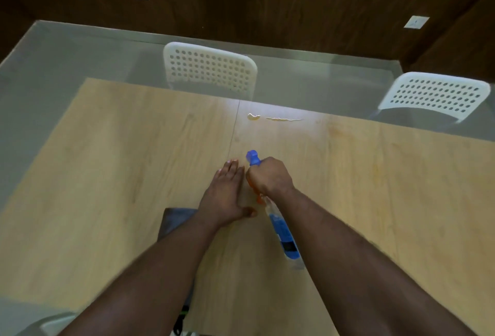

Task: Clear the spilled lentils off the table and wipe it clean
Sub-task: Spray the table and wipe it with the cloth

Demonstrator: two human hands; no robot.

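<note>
A pale wooden table (107,174) fills the view. Near its far edge lies a small clump of pale lentils (253,116) with a thin trail (284,119) stretching to the right. My right hand (269,176) is shut on the neck of a spray bottle (282,231) with a blue nozzle (252,156) pointing towards the lentils; the bottle holds blue liquid and is tilted back under my forearm. My left hand (227,193) rests flat and open on the table just left of the bottle. A grey cloth (174,221) lies partly under my left forearm.
Two white perforated chairs stand beyond the table's far edge, one at the centre (211,69) and one at the right (436,94). A dark wood-panelled wall with two sockets rises behind. Another chair's corner (57,325) shows at the bottom left.
</note>
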